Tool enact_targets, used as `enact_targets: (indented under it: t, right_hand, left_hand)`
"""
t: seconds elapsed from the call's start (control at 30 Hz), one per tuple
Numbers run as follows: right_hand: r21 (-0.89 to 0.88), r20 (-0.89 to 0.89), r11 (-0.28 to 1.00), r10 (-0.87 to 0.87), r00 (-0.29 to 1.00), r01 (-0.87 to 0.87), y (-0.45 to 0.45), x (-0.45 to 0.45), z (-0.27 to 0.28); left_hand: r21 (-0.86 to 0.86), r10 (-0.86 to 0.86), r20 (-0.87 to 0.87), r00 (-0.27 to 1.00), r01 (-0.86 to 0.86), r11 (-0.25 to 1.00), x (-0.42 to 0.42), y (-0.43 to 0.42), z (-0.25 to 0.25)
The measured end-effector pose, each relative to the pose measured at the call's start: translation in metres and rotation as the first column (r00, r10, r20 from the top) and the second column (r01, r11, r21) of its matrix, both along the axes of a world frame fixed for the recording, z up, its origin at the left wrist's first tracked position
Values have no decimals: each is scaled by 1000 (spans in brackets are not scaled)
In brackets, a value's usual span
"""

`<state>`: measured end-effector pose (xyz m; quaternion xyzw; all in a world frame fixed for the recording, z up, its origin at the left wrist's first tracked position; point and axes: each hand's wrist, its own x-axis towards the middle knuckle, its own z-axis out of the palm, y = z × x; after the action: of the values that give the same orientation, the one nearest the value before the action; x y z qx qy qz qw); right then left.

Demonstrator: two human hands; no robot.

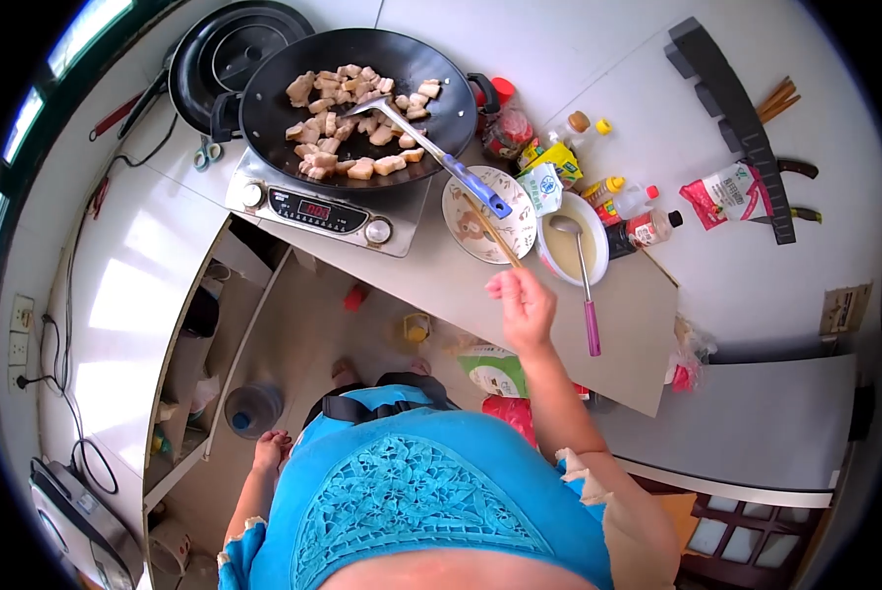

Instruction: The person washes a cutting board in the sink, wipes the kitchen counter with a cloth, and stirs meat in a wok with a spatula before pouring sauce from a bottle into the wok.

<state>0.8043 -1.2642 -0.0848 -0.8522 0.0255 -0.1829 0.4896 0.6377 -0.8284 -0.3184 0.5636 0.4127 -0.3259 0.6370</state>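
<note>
My right hand is closed around wooden chopsticks, whose far ends reach over a patterned plate with some brown paste on it. Hanging low at my side, my left hand has its fingers curled, with nothing visible in them. Pieces of pale, cooked-looking meat are spread around a black wok. A spatula rests with its metal head among the meat and its blue handle over the rim, above the plate. Beside the plate, a white bowl holds cloudy liquid and a purple-handled ladle.
The wok sits on an induction cooker with a lit display. A black pan stands behind it. Sauce bottles and seasoning packets crowd the bowl's far side. A knife rack is at right; a water jug stands on the floor.
</note>
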Motion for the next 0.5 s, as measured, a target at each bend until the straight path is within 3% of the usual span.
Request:
enact_targets:
  t: [0.07,0.1,0.13,0.17,0.27,0.33,0.43,0.5]
  right_hand:
    - [-436,260,895,26,965,93,-5,30,54]
    - [-560,325,820,85,942,120,-1,52,65]
    - [-670,380,725,151,913,159,1,71,73]
    - [-728,282,678,165,945,99,4,86,72]
    - [-874,-105,470,57,993,-120,17,112,59]
    - [-869,-308,422,-50,950,-259,25,123,55]
    - [-896,-223,401,-40,974,-189,25,144,35]
    - [-868,-210,463,-14,978,-180,18,146,44]
  left_hand:
    - [-36,-97,23,995,98,995,-13,14,-26]
    - [-14,-88,26,996,88,996,-12,14,-26]
    - [4,-79,28,996,79,997,-9,11,-22]
    - [22,-70,28,997,70,997,-9,9,-19]
    - [7,32,30,999,-32,999,-9,3,-19]
    - [-12,48,57,997,-48,999,-16,2,-23]
    - [7,65,49,997,-65,998,-23,-4,-15]
    - [20,74,36,997,-74,997,-27,-6,-11]
